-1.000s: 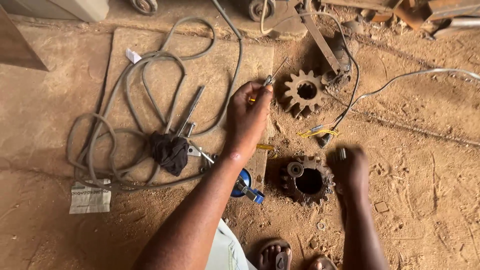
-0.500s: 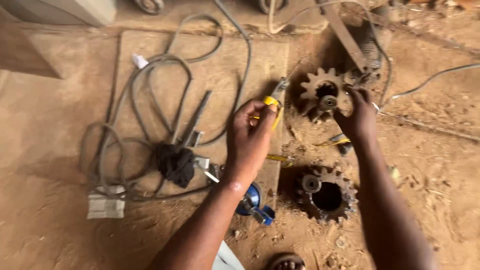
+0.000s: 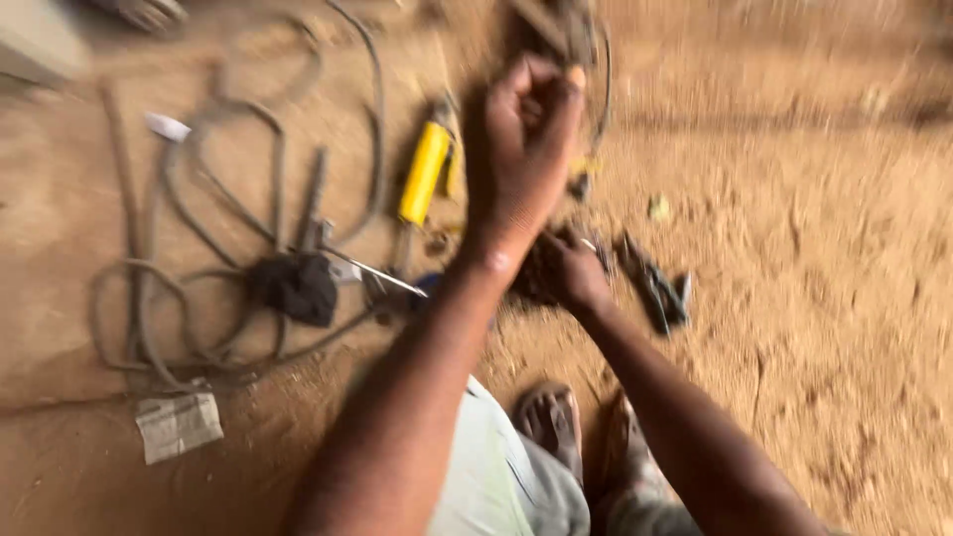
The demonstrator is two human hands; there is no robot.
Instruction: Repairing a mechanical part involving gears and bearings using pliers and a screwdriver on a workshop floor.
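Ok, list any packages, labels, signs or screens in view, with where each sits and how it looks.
Crumpled paper package or wrapper: on the dirt floor at lower left, beside the grey cable loops; flattish, roughly rectangular, grey-white with blurred print.
Small white tag or scrap: upper left by the cable; too blurred to tell more.
No signs or screens.

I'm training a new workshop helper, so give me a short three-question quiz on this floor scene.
1. True or false: the yellow-handled tool lies on the dirt floor, in neither hand.
2. Which hand is raised, fist closed: left hand or right hand?
3. What lies right of the right hand: A) dark metal pliers B) a hammer?

Key: 1 true; 2 left; 3 A.
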